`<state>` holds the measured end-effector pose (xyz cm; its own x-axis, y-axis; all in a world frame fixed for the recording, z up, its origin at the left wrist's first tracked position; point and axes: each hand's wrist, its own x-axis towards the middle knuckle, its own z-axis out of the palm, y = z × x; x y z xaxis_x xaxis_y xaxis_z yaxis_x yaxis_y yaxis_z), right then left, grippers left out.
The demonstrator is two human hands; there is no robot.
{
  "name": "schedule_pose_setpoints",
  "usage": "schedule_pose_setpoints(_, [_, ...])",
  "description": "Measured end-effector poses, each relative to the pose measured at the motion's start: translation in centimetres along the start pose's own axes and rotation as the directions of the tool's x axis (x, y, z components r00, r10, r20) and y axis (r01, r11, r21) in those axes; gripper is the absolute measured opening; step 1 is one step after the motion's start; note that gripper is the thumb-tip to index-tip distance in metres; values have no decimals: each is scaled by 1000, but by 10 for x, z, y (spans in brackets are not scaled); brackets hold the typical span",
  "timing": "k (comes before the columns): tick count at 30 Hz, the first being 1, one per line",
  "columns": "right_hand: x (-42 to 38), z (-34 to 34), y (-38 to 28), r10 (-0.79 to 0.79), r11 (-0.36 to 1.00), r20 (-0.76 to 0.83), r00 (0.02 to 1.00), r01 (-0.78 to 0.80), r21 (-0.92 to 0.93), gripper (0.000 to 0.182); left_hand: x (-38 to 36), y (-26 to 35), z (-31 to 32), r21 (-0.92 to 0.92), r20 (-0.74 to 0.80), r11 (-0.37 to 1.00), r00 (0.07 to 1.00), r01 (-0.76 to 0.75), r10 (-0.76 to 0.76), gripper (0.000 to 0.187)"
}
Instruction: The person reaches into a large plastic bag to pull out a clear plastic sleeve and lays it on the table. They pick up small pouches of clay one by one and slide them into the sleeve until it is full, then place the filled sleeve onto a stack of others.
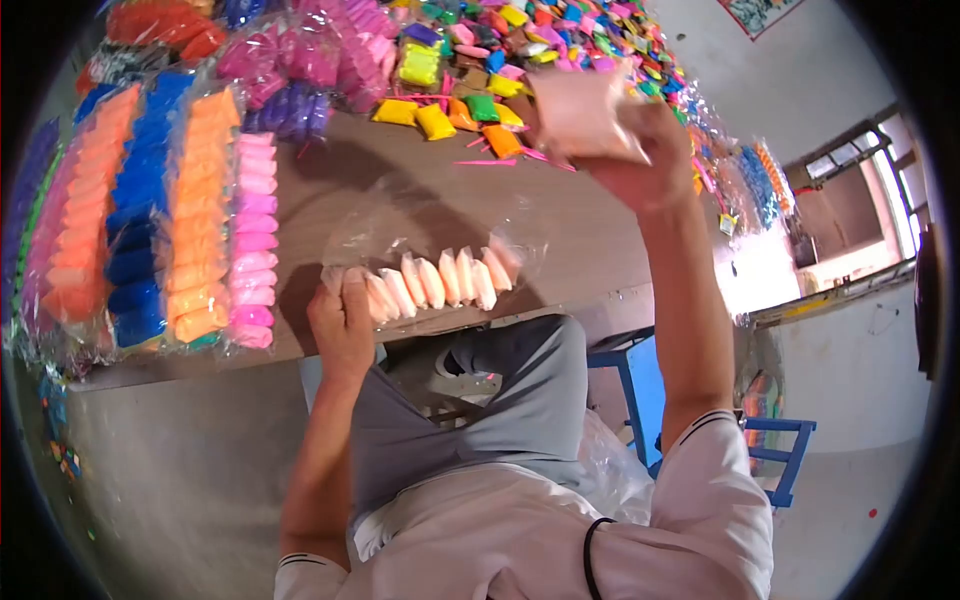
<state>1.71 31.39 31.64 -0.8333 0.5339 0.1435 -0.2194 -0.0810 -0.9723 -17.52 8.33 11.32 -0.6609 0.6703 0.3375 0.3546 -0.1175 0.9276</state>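
1. Fingers of the left hand [340,315] close on the left end of a row of pale peach, pillow-shaped plastic packets [431,282], lying near the close edge of the brown table [420,195].
2. Fingers of the right hand [657,150] grip a pale pink, squarish, shiny plastic packet [583,108], raised on the right, its outline blurred.
3. Bagged columns of orange, blue and pink packets [200,220] fill the left side.
4. Far off spreads a heap of small multicoloured packets [590,35], partly hidden by the raised packet and right hand; yellow square packets [435,122] and thin pink sticks [487,163] lie along its near side.
5. Peach packets stand on edge, plump, leaning at differing angles, with loose clear film beyond them.
6. Any print on the small pale tag [727,223] at the right is too small to read.
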Motion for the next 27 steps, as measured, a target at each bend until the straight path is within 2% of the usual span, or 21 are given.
schedule_pose_setpoints(1, [-21,14,1,19,998,-70,997,-15,57,78,-1,-1,0,18,0,1000,1000,21,-21,21])
schedule_pose_setpoints(2, [-39,-1,8,47,976,72,996,-61,209,70,-1,2,1,10,-10,1000,1000,18,-18,22])
schedule_pose_setpoints(5, [-88,-5,44,27,901,33,999,-38,433,94,-1,9,2,-26,-25,999,999,19,-19,24])
schedule_pose_setpoints(7, [-114,8,65,38,808,-69,997,10,589,97,-1,14,4,-10,-37,1000,999,19,-19,24])
schedule_pose_setpoints(8, [-124,6,78,39,792,-83,996,20,610,94,-1,15,6,1,-56,1000,998,23,-23,25])
schedule_pose_setpoints(9, [-131,7,89,36,788,-90,995,28,615,94,-2,14,6,6,-47,1000,999,21,-21,25])
schedule_pose_setpoints(11, [-141,9,104,23,760,-228,973,131,636,88,-2,11,6,-3,-44,1000,999,28,-28,25])
schedule_pose_setpoints(12, [-144,9,105,53,779,-253,966,118,616,75,-1,9,6,2,-38,1000,999,25,-25,25])
schedule_pose_setpoints(13, [-146,8,106,50,776,-258,965,125,619,75,-1,6,6,18,-47,1000,999,16,-15,25])
schedule_pose_setpoints(15, [-150,4,106,214,821,-345,914,23,570,66,-1,2,7,33,-53,999,999,5,-4,26])
schedule_pose_setpoints(20, [-148,4,103,250,846,-402,881,3,533,62,-1,0,7,59,-60,998,998,-2,6,28])
schedule_pose_setpoints(23, [-147,-10,106,217,862,-356,909,-7,506,60,0,5,7,74,-49,997,999,-2,5,29])
schedule_pose_setpoints(25, [-146,-19,105,291,904,-434,853,-96,417,56,0,7,7,64,-49,998,999,9,-6,29])
schedule_pose_setpoints(27, [-143,-24,104,301,899,-465,832,-85,430,55,0,7,7,52,-54,998,998,21,-18,29])
